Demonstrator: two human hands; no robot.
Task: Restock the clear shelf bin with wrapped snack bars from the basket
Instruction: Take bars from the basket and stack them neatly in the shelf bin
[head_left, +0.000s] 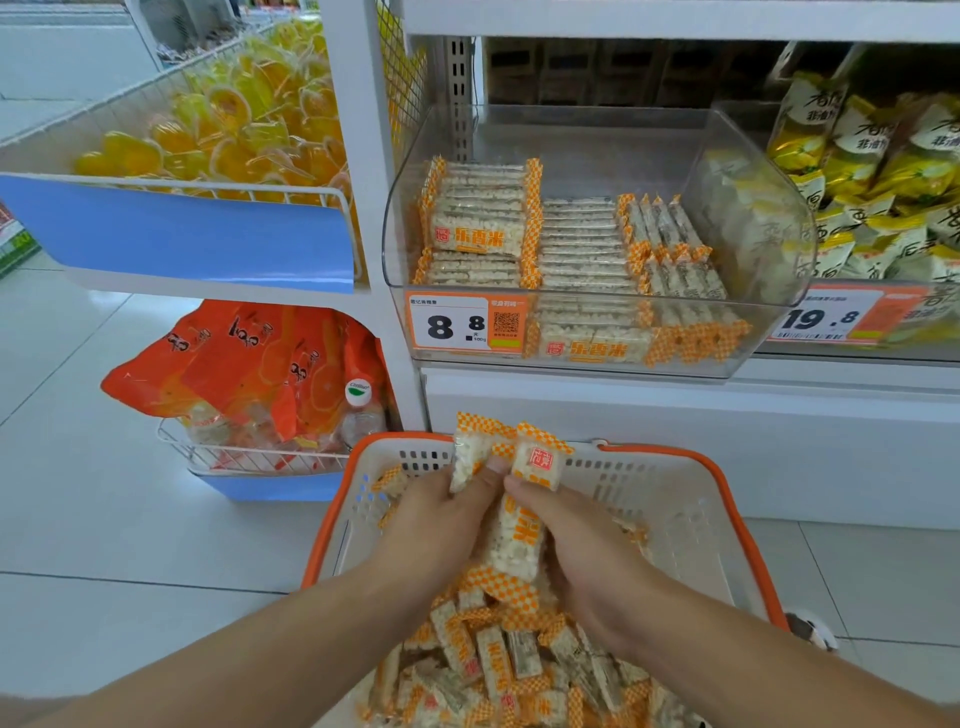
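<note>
At twelve o'clock, white shelving (675, 15) runs across the upper view; largest item recorded; it carries the clear shelf bin (769, 312) at one o'clock, part filled with rows of orange-and-white wrapped bars, with open room above and behind the stacks; a price label (457, 325) sits on the bin's front at its lower left.
Basket (737, 499), orange-rimmed and pale-walled, at six o'clock, directly below the bin; it holds a loose heap of wrapped snack bars (493, 660) toward the near end.
Left hand (436, 519), at the basket's centre; fingers curled round a bar raised above the far rim.
Right hand (587, 540), just beside the left, thumbs nearly touching; it grips a small bundle of bars (514, 540), one upright at the top, another angled below it.
Handling note, by judgement: puffed-rice bars, light and brittle; film wrapper slick and crinkly; likely to slide from a loose bundle; best held flat-sided across the middle, several aligned together, not by the crimped ends; firm squeezing may crush them.
</note>
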